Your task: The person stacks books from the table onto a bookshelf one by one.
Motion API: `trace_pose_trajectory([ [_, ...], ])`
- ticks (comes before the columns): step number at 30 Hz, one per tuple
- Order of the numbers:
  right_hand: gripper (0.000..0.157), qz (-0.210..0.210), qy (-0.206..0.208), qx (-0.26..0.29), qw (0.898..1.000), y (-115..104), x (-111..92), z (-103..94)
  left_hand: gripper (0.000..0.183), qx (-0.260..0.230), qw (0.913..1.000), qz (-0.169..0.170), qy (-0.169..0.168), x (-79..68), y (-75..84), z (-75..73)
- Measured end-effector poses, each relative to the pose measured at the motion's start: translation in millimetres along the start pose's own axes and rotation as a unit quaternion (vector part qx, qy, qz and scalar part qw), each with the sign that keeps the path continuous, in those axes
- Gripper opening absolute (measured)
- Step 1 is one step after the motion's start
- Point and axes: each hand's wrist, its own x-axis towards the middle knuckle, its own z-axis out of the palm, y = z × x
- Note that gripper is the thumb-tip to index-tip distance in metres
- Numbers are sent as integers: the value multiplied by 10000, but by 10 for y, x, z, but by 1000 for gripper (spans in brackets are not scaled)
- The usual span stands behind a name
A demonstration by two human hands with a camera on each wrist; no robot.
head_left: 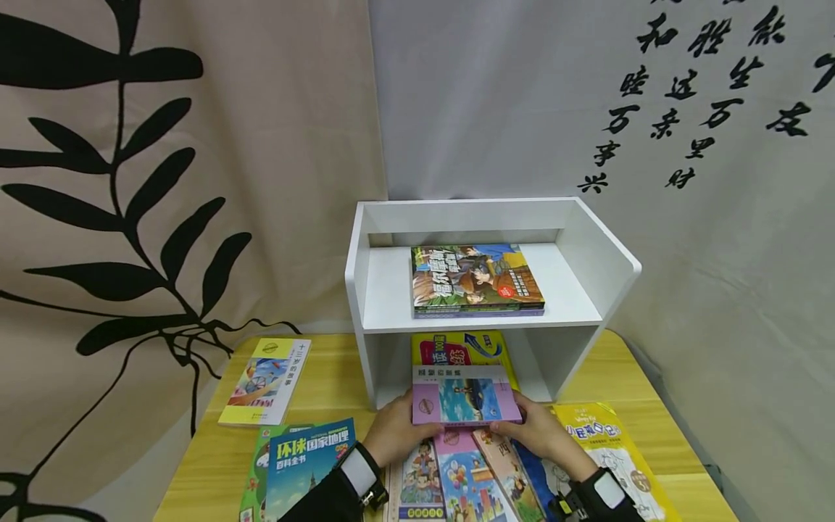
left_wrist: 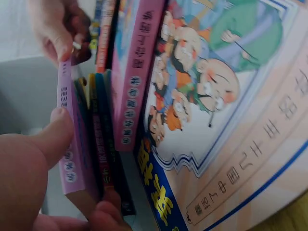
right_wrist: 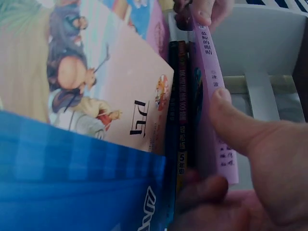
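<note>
Before the white shelf's front edge, left hand and right hand pinch the purple book by its ends, rightly: it looks light but slick.

Printed cloth hangs behind a yellow wood-grain table.

The cloth is beige on the left and pale grey on the right, the two tones meeting along a near-vertical line; soft folds run down the beige part. A large black plant print fills the left side, its long leaves branching from a curved stem and thin, rootlike lines spreading at its base. Black brush-style Chinese characters stand in slanting columns at upper right, some cut off by the top and right edges of the head view.
</note>
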Motion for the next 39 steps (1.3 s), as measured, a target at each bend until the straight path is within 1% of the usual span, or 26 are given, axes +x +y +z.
trace_pose_trajectory([
  [3, 96, 114, 318, -700, 9970, -30, 1, 6, 87, 391, 9990, 33, 214, -10, 47, 13],
  [6, 96, 212, 441, -1169, 9919, -56, 5, 7, 88, 607, 9976, -20, 322, -10, 76, 27],
  [7, 96, 253, 453, -1263, 9906, -62, 9, 8, 88, 663, 9972, -36, 347, -7, 86, 29],
  [10, 95, 286, 533, -1367, 9888, -70, 22, 16, 85, 877, 9950, 54, 476, 10, 106, 36],
  [14, 94, 138, 718, -1684, 9830, -35, 61, 64, 84, 1277, 9898, 168, 602, 41, 111, 37],
  [18, 93, 28, 927, -2066, 9740, 12, 91, 124, 91, 1417, 9883, 78, 551, 76, 93, 41],
  [22, 90, -46, 1114, -2185, 9694, 14, 123, 148, 91, 1381, 9889, 2, 554, 120, 73, 47],
  [26, 87, -116, 1171, -2270, 9667, 8, 171, 150, 87, 1435, 9875, -54, 649, 152, 52, 62],
  [30, 85, -96, 1121, -2308, 9665, 13, 215, 144, 84, 1511, 9855, -31, 775, 169, 42, 72],
  [33, 84, -161, 1088, -2312, 9667, 15, 247, 134, 81, 1573, 9837, 22, 869, 179, 41, 76],
  [39, 79, -254, 946, -2311, 9680, -9, 296, 108, 79, 1643, 9820, 26, 929, 212, 27, 89],
])
